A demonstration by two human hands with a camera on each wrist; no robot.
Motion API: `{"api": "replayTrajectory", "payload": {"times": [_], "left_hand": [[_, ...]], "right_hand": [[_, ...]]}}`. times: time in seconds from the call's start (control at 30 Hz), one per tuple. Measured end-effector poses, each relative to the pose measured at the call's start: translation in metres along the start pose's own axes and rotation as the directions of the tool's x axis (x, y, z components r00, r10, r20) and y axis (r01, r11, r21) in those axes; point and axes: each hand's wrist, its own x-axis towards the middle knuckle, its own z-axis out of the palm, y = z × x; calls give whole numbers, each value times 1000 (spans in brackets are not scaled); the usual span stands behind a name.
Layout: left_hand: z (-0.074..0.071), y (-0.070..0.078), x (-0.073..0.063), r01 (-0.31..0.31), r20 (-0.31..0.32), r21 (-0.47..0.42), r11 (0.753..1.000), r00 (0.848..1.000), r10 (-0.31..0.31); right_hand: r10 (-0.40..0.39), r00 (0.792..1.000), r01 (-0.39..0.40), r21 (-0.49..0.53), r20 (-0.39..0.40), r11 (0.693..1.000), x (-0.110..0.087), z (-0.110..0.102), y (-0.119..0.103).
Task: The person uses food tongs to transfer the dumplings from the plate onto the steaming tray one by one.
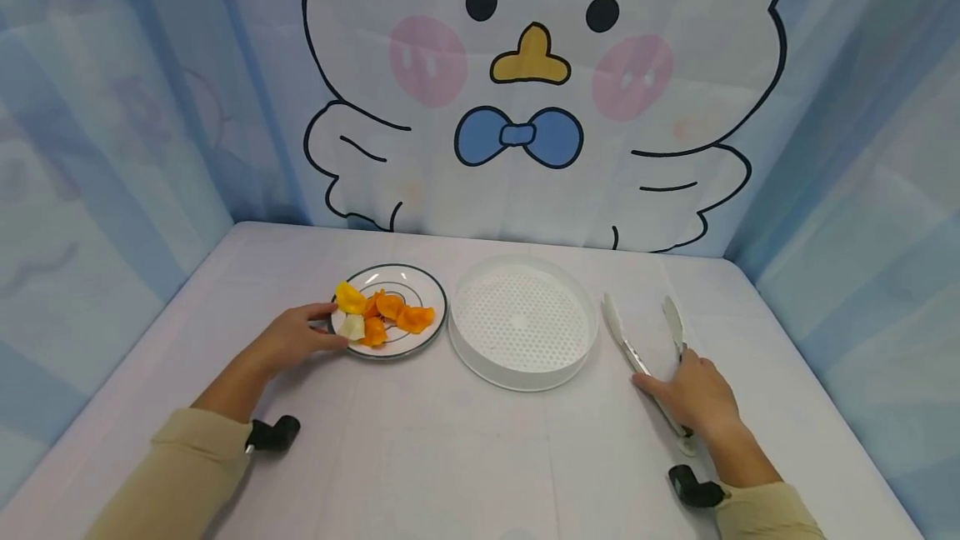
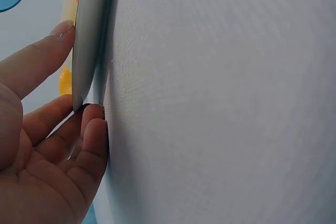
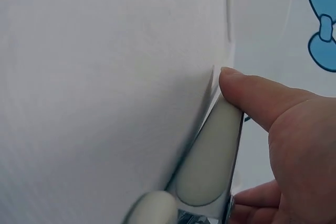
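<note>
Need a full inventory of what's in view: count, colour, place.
Plate: 1, white with dark rim, left of tray
Small pieces: about six, overlapping; orange, yellow, one pale; on plate
Perforated tray: 1, white, round, between plate and tongs
Tongs: 1, silver with pale tips, right of tray
Table: 1, white covering, under everything
Backdrop: count unclear, blue and white, cartoon figure at back
Wrist devices: 2, black, one per wrist
Sleeves: 2, beige, bottom corners
Left grip: 1, bare, holding plate's edge
Right grip: 1, bare, holding tongs
</note>
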Motion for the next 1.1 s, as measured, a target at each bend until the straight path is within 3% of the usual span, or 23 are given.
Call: {"api": "replayTrajectory", "payload": {"times": [0.37,1.1], "left_hand": [[0,0,0,-2,7,-8,1000,1000,3],[0,-2,3,-10,10,-53,999,1000,10]], "right_hand": [[14,998,-10,50,-63,999,-6,0,2],[-77,979,103,132,-189,986,-18,-11,-8]]}}
